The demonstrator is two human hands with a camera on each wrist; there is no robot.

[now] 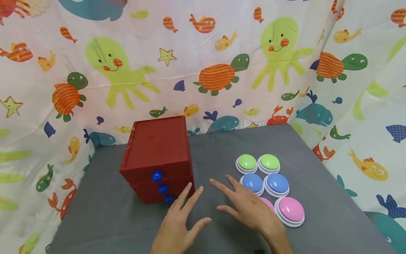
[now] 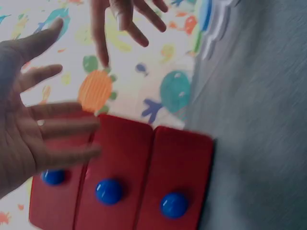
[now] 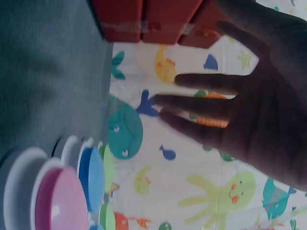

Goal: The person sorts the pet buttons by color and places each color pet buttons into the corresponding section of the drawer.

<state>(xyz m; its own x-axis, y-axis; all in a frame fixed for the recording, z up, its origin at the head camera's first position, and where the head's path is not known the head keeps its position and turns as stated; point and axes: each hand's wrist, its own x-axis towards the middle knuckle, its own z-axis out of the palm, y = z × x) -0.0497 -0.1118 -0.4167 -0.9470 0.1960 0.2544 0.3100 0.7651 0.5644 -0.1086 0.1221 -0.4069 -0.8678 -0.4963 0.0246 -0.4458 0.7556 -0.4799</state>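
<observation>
My left hand (image 1: 178, 225) hovers in front of the red three-drawer box (image 1: 157, 144), its fingers spread and nothing in them. Blue round knobs (image 1: 157, 176) mark the drawer fronts, all of which look closed. To the right, my right hand (image 1: 248, 208) is held over the table with its fingers extended, also holding nothing. Beside and partly behind it are push buttons in pairs: green (image 1: 247, 162), blue (image 1: 277, 183) and pink (image 1: 291, 209). One pink button is partly hidden by the right hand. In the left wrist view the left palm (image 2: 19, 139) shows beside the drawer fronts.
A dark grey cloth (image 1: 104, 211) covers the table. Behind and at both sides hangs a white curtain (image 1: 187, 42) printed with sea animals. A small black object (image 1: 259, 251) shows at the bottom edge near the right wrist.
</observation>
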